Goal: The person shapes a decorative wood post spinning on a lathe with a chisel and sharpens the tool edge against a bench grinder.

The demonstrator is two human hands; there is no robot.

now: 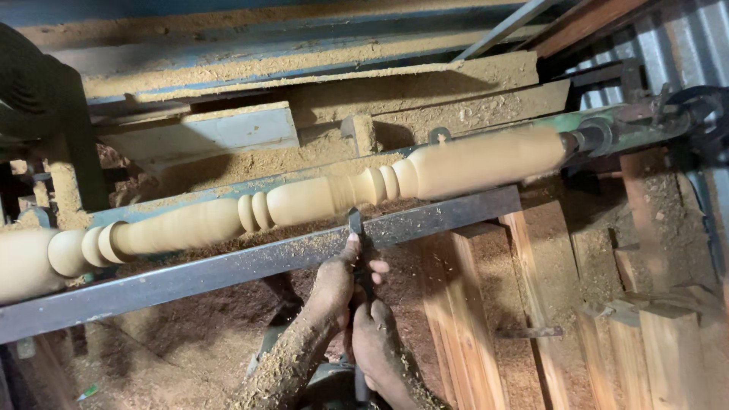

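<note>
Just above our left hand the chisel tip meets the turned spindle — spindle's long axis runs crosswise; left hand nearer, right hand lower, both clamped on the chisel over the rest bar.

One turned wooden spindle on the lathe, one chisel against it, one long steel tool rest. Two hands, the left and the right, both dusted with shavings.
</note>
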